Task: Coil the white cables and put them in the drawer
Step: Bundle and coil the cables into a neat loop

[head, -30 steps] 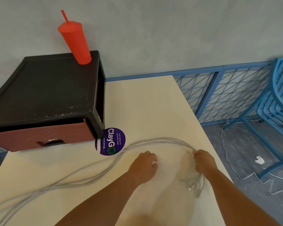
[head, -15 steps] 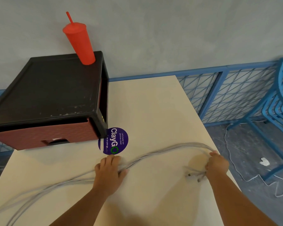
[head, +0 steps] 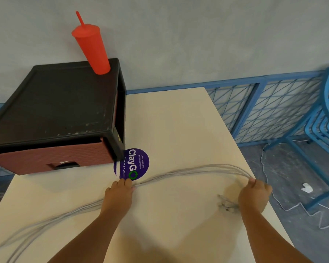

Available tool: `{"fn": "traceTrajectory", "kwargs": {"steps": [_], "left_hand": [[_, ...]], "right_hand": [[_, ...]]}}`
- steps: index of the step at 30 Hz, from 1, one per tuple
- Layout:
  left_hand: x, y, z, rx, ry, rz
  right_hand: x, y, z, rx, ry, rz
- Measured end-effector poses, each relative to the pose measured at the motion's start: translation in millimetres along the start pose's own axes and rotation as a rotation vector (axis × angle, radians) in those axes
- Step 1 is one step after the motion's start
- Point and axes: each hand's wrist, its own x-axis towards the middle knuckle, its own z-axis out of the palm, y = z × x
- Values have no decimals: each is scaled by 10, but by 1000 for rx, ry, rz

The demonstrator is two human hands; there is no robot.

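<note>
I am seeing the cables (head: 198, 170) lying as 1 loose bundle on the table (head: 169, 120), arching from the right hand (head: 254, 196) to the left hand (head: 119, 196) and trailing off toward the near left corner. The right hand is closing its fingers round the bundle near its end, with the plugs (head: 225, 206) sticking out below the fist. The left hand is curling its fingers down over the bundle just below the sticker (head: 133, 164), apparently pinching it, though I cannot see under the fingertips.

I am judging this to be the start of the 1st loop. To do it well, I am thinking the right hand should be anchoring the plug end while the left is sliding along all strands together, bringing an even length across to the right. Loops of matching size should be fitting the drawer (head: 36, 158), which is looking shut and needing a free hand. The long tail may be snagging at the table edge, so I would be drawing it in slowly.
</note>
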Motion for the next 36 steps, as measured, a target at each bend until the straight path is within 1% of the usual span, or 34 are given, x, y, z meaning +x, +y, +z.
{"fn": "traceTrajectory", "kwargs": {"steps": [2, 4, 7, 8, 10, 13, 16, 18, 21, 23, 26, 28, 32, 36], "left_hand": [[-3, -28, 30, -47, 8, -15], [-28, -42, 64, -90, 75, -1], [-98, -42, 79, -109, 117, -16], [-128, -38, 66, -104, 114, -25], [-193, -53, 39, -95, 34, -51], [-268, -128, -12, -97, -9, -106], [-392, -288, -2, -95, -23, -132], [-468, -396, 30, -83, -4, -134], [-614, -536, 16, -93, -4, -168], [-713, -626, 4, -115, 4, -202], [-842, -774, 25, -148, 16, -243], [-910, -854, 58, -164, 12, -264], [-1042, -1036, 67, -185, 8, -284], [-1201, -1381, 40, -186, 6, -306]], "right_hand": [[-13, 58, 15, -8, -17, -50], [9, 111, 34, -47, -8, -90], [42, 167, 73, -138, -20, -139], [49, 178, 78, -176, -28, -142], [68, 192, 80, -239, -42, -152], [101, 197, 67, -238, -73, -130], [131, 198, 43, -239, -120, -121], [146, 170, 19, -246, -139, -110], [77, 99, -3, -332, -146, -132], [-15, 28, -3, -372, -141, -196], [-219, -103, 34, -374, -152, -329], [-401, -216, 66, -369, -164, -382], [-885, -415, 147, -328, -248, -493], [-1458, -578, 275, -308, -358, -584]]}}
